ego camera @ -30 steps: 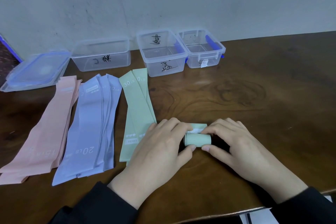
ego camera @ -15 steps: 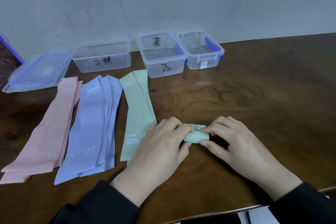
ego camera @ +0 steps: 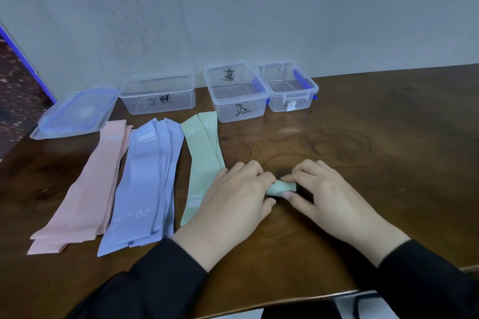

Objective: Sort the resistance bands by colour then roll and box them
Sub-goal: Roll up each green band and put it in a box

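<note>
A small green rolled band (ego camera: 279, 188) lies on the wooden table between my hands. My left hand (ego camera: 237, 197) grips its left end with curled fingers and thumb. My right hand (ego camera: 329, 194) pinches its right end, thumb under and fingers over. Flat on the table to the left lie a green pile (ego camera: 203, 153), a lilac pile (ego camera: 150, 184) marked 20 LB and a pink pile (ego camera: 88, 189). My left hand covers the lower part of the green pile.
Three open clear boxes stand along the wall: a left box (ego camera: 158, 96), a middle box (ego camera: 237, 92) and a right box (ego camera: 287, 87) with blue clips. Stacked lids (ego camera: 75, 114) lie at the far left. The table's front edge (ego camera: 324, 295) is near my sleeves.
The green roll has become tighter and smaller under my fingers, and both hands have closed in over it. The flat end piece seen behind it earlier no longer shows.
</note>
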The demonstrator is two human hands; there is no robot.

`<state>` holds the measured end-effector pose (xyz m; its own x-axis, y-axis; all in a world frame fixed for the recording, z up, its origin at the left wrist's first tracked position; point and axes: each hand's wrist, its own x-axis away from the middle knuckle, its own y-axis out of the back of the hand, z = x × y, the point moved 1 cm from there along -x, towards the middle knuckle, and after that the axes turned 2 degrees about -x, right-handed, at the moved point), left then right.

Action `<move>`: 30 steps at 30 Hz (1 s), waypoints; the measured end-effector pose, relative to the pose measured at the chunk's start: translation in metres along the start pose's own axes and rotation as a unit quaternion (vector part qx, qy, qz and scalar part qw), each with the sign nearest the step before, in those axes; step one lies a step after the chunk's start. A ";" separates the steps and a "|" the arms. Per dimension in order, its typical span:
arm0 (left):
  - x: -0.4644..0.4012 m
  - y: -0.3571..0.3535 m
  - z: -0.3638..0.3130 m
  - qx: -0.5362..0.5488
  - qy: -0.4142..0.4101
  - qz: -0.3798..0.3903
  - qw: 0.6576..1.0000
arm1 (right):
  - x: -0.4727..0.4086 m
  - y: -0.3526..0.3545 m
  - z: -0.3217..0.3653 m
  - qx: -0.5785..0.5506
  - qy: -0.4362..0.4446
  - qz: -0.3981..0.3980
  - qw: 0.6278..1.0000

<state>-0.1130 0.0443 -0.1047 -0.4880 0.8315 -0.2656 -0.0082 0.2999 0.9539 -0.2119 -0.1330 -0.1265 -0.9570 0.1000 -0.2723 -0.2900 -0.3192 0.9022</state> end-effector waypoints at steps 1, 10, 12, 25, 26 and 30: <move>-0.002 0.000 -0.001 -0.015 -0.003 0.007 1.000 | -0.002 0.000 -0.001 0.002 -0.001 0.006 1.000; -0.031 -0.011 0.014 -0.047 0.006 0.068 0.997 | -0.021 -0.004 -0.001 0.022 -0.005 0.026 0.999; -0.037 -0.010 0.016 -0.044 0.004 0.079 0.996 | -0.025 -0.003 -0.002 0.023 -0.015 0.035 0.999; -0.049 0.031 0.048 0.388 0.088 0.011 0.917 | -0.050 0.041 0.021 -0.345 -0.137 0.034 0.928; -0.051 0.033 0.051 0.403 0.083 0.007 0.912 | -0.054 0.045 0.022 -0.369 -0.140 0.040 0.918; -0.062 0.038 0.062 0.410 0.049 0.021 0.911 | -0.071 0.055 0.021 -0.430 -0.141 0.104 0.886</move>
<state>-0.0291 0.0334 -0.0604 -0.5486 0.8166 -0.1794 0.6467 0.5504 0.5281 -0.1595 -0.1381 -0.0500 -0.9864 0.1467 0.0743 -0.1179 -0.9460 0.3018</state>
